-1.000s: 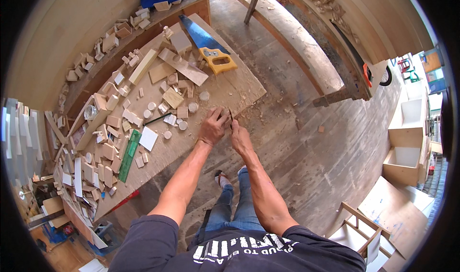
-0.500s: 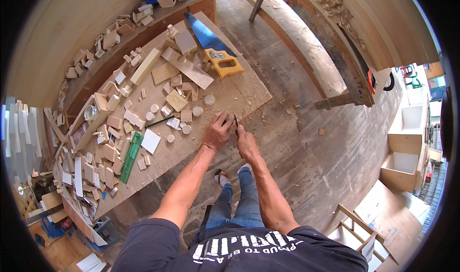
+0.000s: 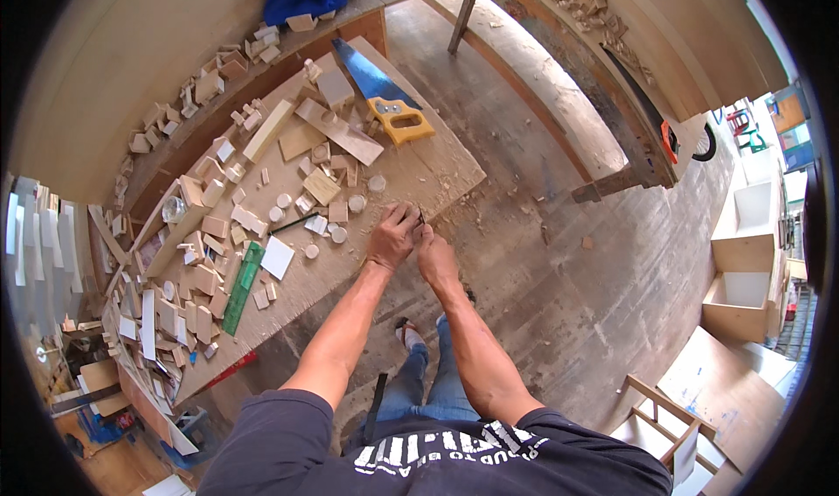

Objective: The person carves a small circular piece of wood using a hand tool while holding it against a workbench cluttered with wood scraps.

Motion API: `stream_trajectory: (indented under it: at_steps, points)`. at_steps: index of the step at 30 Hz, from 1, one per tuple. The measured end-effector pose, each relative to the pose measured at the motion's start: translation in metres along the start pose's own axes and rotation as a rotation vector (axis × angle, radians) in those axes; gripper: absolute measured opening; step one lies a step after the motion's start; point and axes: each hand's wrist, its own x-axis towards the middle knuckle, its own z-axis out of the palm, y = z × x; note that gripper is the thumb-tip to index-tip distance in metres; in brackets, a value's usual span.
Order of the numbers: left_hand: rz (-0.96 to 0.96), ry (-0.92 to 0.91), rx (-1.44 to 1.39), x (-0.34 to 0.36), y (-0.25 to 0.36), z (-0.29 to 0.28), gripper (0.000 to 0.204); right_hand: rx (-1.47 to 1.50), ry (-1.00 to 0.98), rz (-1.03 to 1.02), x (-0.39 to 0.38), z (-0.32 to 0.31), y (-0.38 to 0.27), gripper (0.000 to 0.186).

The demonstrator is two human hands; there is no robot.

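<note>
Over the near right edge of a plywood worktop, my two hands meet. My left hand is closed, its fingers bent and pressed together; what they pinch is hidden. Just right of it, my right hand is wrapped round a thin dark tool, perhaps a small knife. Only a short bit of it shows between the hands. Small round wooden discs lie beyond my left hand, among wood blocks and shavings. Farther back rests a handsaw with a yellow handle.
Many wood offcuts crowd the worktop's left side, with a green strip, a white square piece and a dark thin stick. A second saw with an orange handle hangs at right. Wooden boxes stand beyond the floor.
Both hands have shifted slightly left and drawn closer together. The dark tool, upright and plain between them before, is now mostly covered by the fingers. The view has shifted a little.
</note>
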Motion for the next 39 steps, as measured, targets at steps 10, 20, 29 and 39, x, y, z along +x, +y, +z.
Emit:
stream_trajectory:
  at_steps: [10, 20, 29, 39]
  points:
    - [-0.038, 0.001, -0.103, -0.002, 0.001, 0.000, 0.022, -0.160, 0.032, 0.030, -0.014, 0.000, 0.023, 0.066]
    - [-0.116, -0.047, -0.091, -0.009, -0.001, 0.002, 0.024, 0.329, 0.006, 0.034, -0.008, -0.001, 0.029, 0.074]
    - [0.051, -0.007, 0.045, -0.014, -0.005, 0.001, 0.031, 0.258, -0.037, 0.084, -0.006, 0.012, 0.024, 0.075]
    - [0.017, -0.081, 0.031, -0.010, -0.002, -0.004, 0.033, 0.224, -0.006, 0.000, -0.007, 0.011, 0.016, 0.073]
